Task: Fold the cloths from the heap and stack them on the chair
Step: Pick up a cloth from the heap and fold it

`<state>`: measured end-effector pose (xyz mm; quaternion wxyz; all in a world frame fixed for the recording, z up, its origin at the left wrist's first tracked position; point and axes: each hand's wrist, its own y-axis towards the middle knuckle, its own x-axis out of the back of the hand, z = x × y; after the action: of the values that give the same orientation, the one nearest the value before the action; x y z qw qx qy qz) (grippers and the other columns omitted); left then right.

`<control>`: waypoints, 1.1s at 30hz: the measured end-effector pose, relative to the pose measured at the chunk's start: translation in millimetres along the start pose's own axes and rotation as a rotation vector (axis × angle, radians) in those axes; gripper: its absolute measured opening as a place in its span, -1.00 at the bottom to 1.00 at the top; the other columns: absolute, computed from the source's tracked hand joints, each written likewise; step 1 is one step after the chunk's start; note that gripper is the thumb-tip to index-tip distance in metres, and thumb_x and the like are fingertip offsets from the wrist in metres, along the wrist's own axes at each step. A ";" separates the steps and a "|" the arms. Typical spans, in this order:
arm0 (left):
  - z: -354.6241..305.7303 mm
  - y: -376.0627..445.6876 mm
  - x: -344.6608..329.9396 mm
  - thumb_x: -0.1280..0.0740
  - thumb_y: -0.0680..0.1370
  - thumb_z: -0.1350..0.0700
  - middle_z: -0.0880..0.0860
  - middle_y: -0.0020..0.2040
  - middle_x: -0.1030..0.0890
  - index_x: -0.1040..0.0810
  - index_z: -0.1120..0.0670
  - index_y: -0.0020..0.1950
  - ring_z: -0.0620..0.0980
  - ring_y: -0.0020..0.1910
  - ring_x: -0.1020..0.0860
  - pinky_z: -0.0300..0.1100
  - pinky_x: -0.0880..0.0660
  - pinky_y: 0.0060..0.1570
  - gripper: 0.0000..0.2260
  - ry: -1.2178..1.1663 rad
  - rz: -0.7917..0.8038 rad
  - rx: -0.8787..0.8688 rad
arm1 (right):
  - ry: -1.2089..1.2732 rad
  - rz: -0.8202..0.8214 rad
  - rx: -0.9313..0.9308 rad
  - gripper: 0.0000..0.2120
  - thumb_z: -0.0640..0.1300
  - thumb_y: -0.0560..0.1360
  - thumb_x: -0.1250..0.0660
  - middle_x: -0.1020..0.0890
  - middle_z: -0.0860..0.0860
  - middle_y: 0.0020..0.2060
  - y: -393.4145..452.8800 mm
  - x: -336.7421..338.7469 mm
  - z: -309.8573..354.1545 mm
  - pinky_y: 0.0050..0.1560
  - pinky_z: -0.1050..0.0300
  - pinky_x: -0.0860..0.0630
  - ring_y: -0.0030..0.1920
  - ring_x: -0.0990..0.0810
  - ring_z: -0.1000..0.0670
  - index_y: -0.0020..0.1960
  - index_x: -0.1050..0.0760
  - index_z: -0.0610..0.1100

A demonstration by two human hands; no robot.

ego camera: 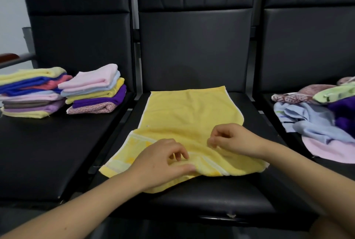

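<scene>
Under both hands, on the middle chair seat (192,196): yellow cloth (188,115), soft, light, limp. Left hand (163,163) pinching its near hem, right hand (234,140) pinching a ridge of fabric. Best gripped at corners. Heap (317,115) right of hands, folded stacks (63,90) left.

A spread cloth (188,121) lies on the middle chair (194,196) seat, at the centre. Both hands (163,163) (234,140) rest on its 6 o'clock end. At 9 o'clock, two folded stacks (30,92) (96,89) sit side by side on the left chair (48,152). At 3 o'clock, the heap (318,117) lies on the right chair (307,46).
</scene>
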<state>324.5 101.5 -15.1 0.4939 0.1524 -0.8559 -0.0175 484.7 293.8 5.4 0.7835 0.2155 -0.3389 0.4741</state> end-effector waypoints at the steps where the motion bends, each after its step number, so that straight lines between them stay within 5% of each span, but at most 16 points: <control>1: 1.6 -0.3 -1.9 -0.18 0.30 -0.43 -0.20 -0.10 -0.52 -0.55 -0.18 -0.06 -0.25 -0.02 -0.45 -0.25 -0.44 0.00 -0.57 0.093 0.042 -0.026 | 0.003 -0.033 0.009 -0.83 -0.05 0.56 -0.32 -0.58 0.02 -0.27 -2.1 2.8 1.1 -0.26 0.32 -0.40 -0.31 -0.45 0.15 -0.19 -0.57 -0.05; 3: 7.6 1.2 -4.1 -0.16 0.35 -0.39 -0.20 -0.08 -0.51 -0.55 -0.16 0.00 -0.26 -0.03 -0.40 -0.25 -0.42 0.00 -0.58 0.173 0.106 -0.053 | 0.034 -0.104 0.054 -0.84 -0.05 0.55 -0.32 -0.59 0.06 -0.29 -7.9 6.1 6.4 -0.26 0.37 -0.41 -0.31 -0.47 0.20 -0.20 -0.56 -0.03; 6: 13.5 6.8 -4.3 -0.33 0.53 -0.10 -0.18 -0.24 -0.54 -0.58 -0.07 -0.11 -0.24 -0.21 -0.45 -0.24 -0.41 -0.15 -0.87 -0.087 0.066 0.034 | 0.088 -0.083 0.143 -0.86 -0.07 0.54 -0.36 -0.56 0.09 -0.39 -16.5 4.0 23.1 -0.31 0.33 -0.38 -0.37 -0.43 0.19 -0.19 -0.59 -0.03; 10: 26.9 22.7 1.6 -0.34 0.57 0.08 -0.15 -0.44 -0.37 -0.49 0.03 -0.31 -0.17 -0.39 -0.32 -0.26 -0.25 -0.35 -0.75 -0.456 -0.080 0.296 | 0.010 0.102 0.223 -0.88 -0.02 0.49 -0.42 -0.64 0.02 -0.28 -19.8 -11.4 37.5 -0.20 0.16 -0.47 -0.29 -0.53 0.08 -0.11 -0.64 -0.07; 14: 50.5 34.7 12.5 -0.36 0.56 0.02 -0.08 -0.37 -0.41 -0.55 0.09 -0.20 -0.13 -0.34 -0.37 -0.22 -0.30 -0.32 -0.80 -0.316 -0.089 0.366 | -0.383 0.191 0.222 -0.61 0.22 0.42 -0.41 -0.54 0.17 -0.01 -8.6 -26.0 28.3 0.05 0.24 -0.44 0.02 -0.47 0.17 0.20 -0.55 0.12; 17: 56.1 32.4 15.0 -0.42 0.50 -0.01 -0.08 -0.30 -0.45 -0.55 -0.06 -0.08 -0.14 -0.33 -0.41 -0.19 -0.39 -0.28 -0.92 -0.222 -0.133 0.333 | -0.363 0.158 0.188 -0.56 0.22 0.42 -0.42 -0.49 0.14 0.04 -3.0 -25.7 17.5 0.12 0.20 -0.43 0.07 -0.42 0.16 0.26 -0.52 0.13; 21: 46.1 27.5 19.3 -0.43 0.49 0.08 -0.08 -0.20 -0.45 -0.50 -0.13 -0.11 -0.12 -0.30 -0.42 -0.25 -0.39 -0.25 -0.86 -0.063 -0.225 0.085 | -0.423 0.091 0.208 -0.62 0.18 0.45 -0.39 -0.46 0.12 0.03 2.3 -32.2 7.9 0.02 0.18 -0.45 0.01 -0.43 0.13 0.25 -0.51 0.16; 25: 44.7 23.4 16.2 -0.38 0.51 -0.04 -0.11 -0.17 -0.48 -0.58 -0.16 -0.09 -0.15 -0.12 -0.47 -0.20 -0.45 -0.07 -0.99 0.048 0.020 -0.079 | -0.564 -0.005 0.242 -0.71 0.15 0.53 -0.30 -0.49 0.11 0.04 8.7 -41.3 10.6 -0.10 0.16 -0.43 -0.04 -0.43 0.12 0.22 -0.54 0.13; 30: 52.3 19.0 16.5 -0.28 0.34 -0.36 -0.21 -0.06 -0.47 -0.59 -0.19 0.07 -0.24 0.06 -0.41 -0.33 -0.37 0.11 -0.59 0.118 0.143 -0.078 | -0.681 -0.120 0.431 -0.81 -0.09 0.48 -0.25 -0.56 -0.02 -0.20 17.8 -57.3 18.7 -0.33 0.08 -0.41 -0.12 -0.52 -0.08 -0.14 -0.61 -0.12; 33: 54.7 16.2 18.8 -0.18 0.37 -0.35 -0.20 -0.04 -0.46 -0.58 -0.09 0.11 -0.24 0.04 -0.40 -0.28 -0.39 0.09 -0.51 0.170 0.142 -0.105 | -0.454 -0.097 0.336 -0.85 -0.11 0.57 -0.21 -0.47 0.04 -0.15 16.5 -46.0 18.6 -0.04 0.10 -0.41 -0.06 -0.39 0.03 -0.08 -0.52 -0.13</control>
<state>265.2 105.1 -24.3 0.5720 0.0661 -0.8174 -0.0142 449.2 261.7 -15.6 0.6628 0.4589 -0.4115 0.4252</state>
